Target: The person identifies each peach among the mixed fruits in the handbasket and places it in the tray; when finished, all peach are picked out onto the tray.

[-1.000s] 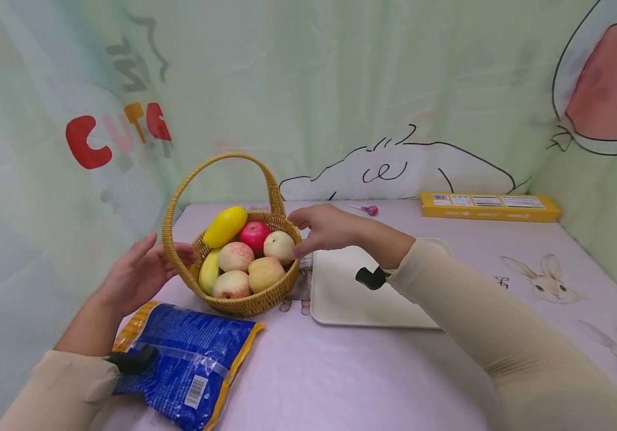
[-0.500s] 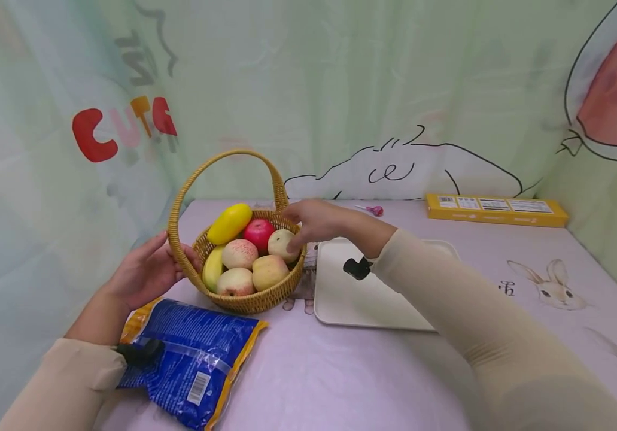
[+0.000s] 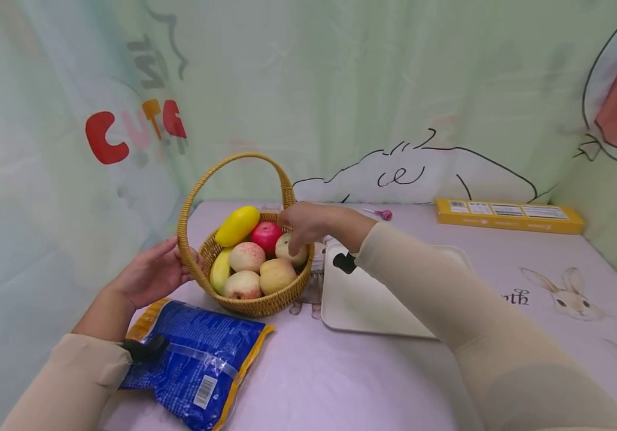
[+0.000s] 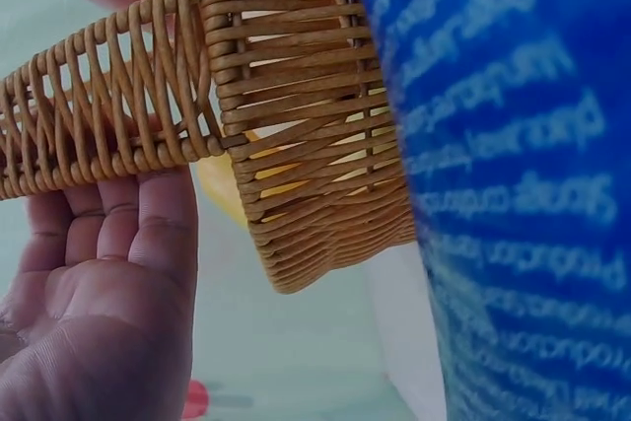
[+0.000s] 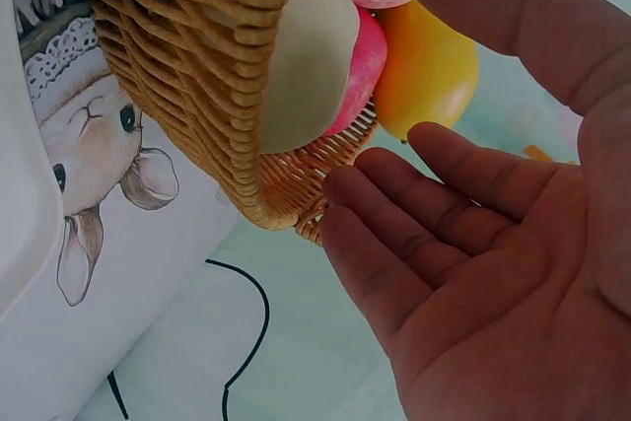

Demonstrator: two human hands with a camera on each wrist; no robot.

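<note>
A wicker basket (image 3: 265, 307) with a tall arched handle (image 3: 184, 227) stands on the table, filled with fruit. Inside are a yellow mango-like fruit (image 3: 238, 226), a red apple (image 3: 266, 237), a banana (image 3: 221, 270), a pale round fruit (image 3: 288, 250) and several peaches (image 3: 248, 257). My left hand (image 3: 149, 275) is at the basket's left, palm up; in the left wrist view its extended fingers (image 4: 118, 219) reach behind the handle's base. Over the right rim, my right hand (image 3: 310, 222) has its thumb at the pale fruit; loosely spread fingers (image 5: 380, 268) hold nothing.
A blue and yellow plastic bag (image 3: 195, 353) lies in front of the basket, under the left forearm. To the right is a white tray (image 3: 373, 311), partly hidden by the right arm. Behind it lie a lollipop (image 3: 385, 214) and a long yellow box (image 3: 507, 216) near the curtain.
My right hand has moved in over the basket's right rim, closer to the pale fruit. The left hand has come closer to the handle. The whole view has shifted slightly.
</note>
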